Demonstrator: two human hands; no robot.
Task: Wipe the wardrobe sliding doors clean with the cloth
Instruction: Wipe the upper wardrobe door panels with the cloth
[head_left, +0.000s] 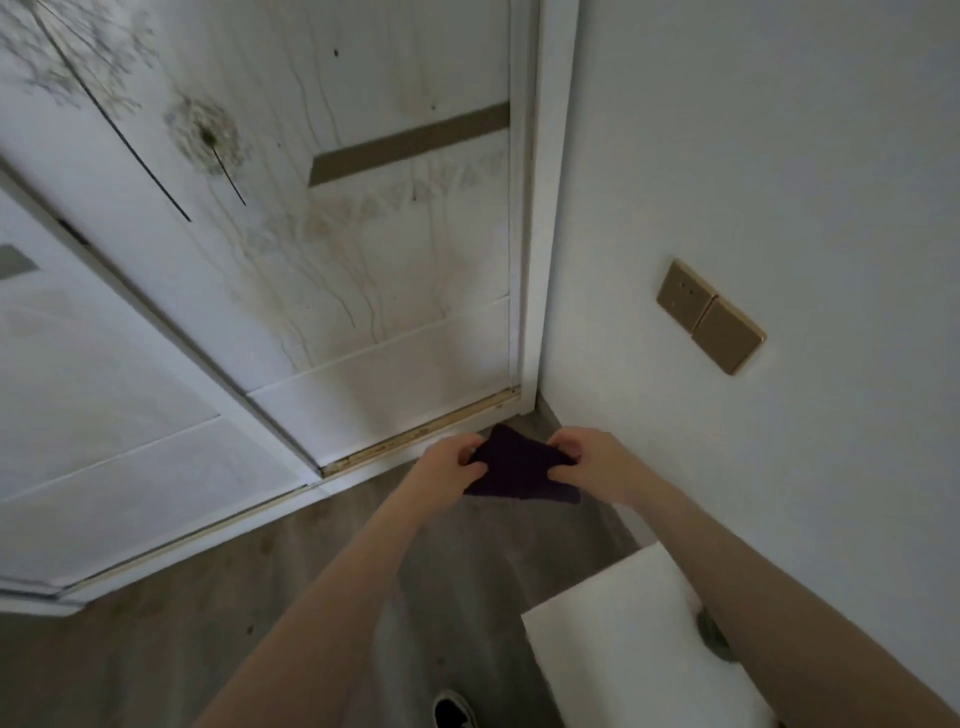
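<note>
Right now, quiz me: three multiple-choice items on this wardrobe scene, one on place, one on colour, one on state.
1. Where is the tan double wall switch?
A. on the right-hand wall
B. on the door
C. on the floor

2. What colour is the small folded cloth?
A. white
B. yellow
C. dark purple

3. How is the cloth held?
A. lying on the floor
B. pinched between left hand and right hand
C. pressed against the streaked white sliding door

Answers: 1 A, it sits on the plain wall; 2 C, nearly black-purple; 3 B, both hands grip its edges.
</note>
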